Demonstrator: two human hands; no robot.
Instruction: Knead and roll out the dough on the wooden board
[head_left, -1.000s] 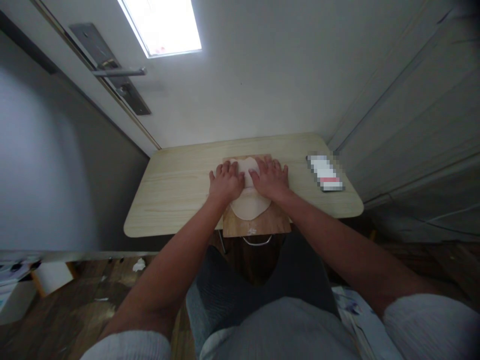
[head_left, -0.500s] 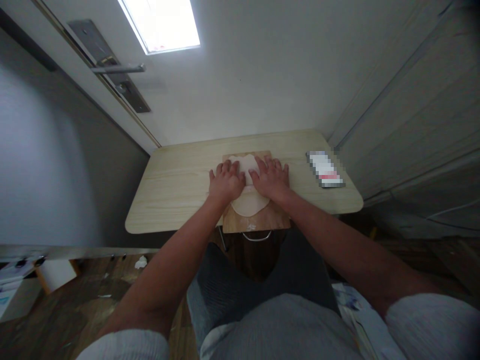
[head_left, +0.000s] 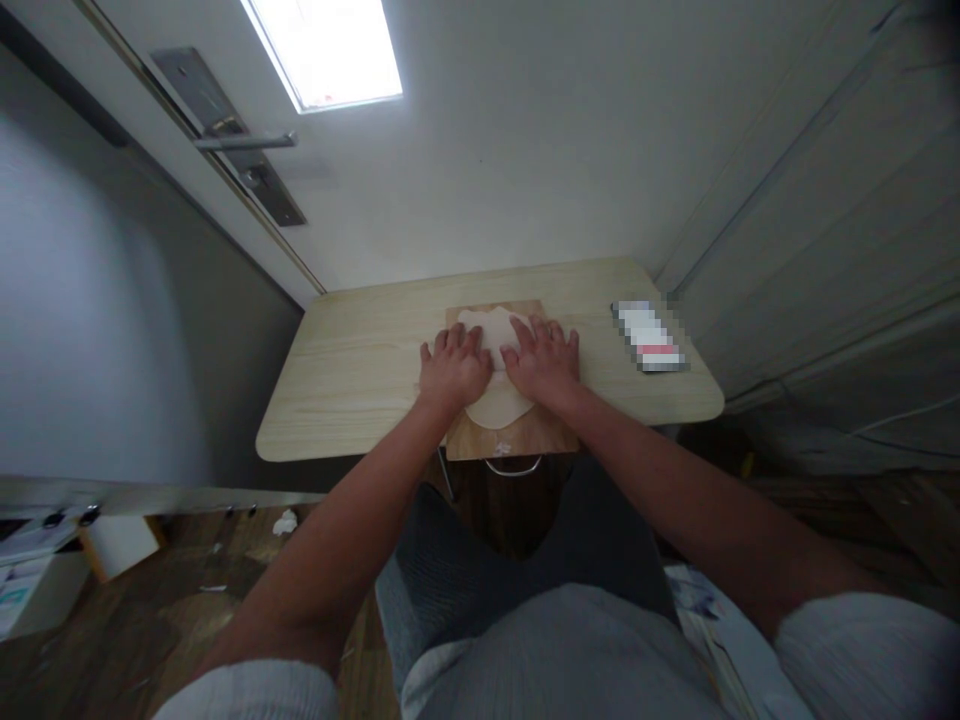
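Observation:
A thin, pale sheet of dough (head_left: 499,408) lies on a wooden board (head_left: 544,438), its outline rounded and a little uneven. My left hand (head_left: 454,368) rests palm down across the dough's left side, fingers spread forward. On the right side my right hand (head_left: 541,358) lies in the same way, its fingers apart and the thumb pointing inward. A faint pale band crosses the dough between the two thumbs; I cannot tell whether it is a rolling pin under the palms. The parts of dough and board beneath both hands are hidden.
The board sits at the front edge of a light wooden table (head_left: 352,370), slightly overhanging it. A phone (head_left: 649,336), its screen blurred out, lies to the right. Behind the table stands a white door with a metal handle (head_left: 247,142). Crumpled paper (head_left: 285,522) is on the floor.
The view has shifted slightly. Both hands stay spread on the dough, at nearly the same place on the board.

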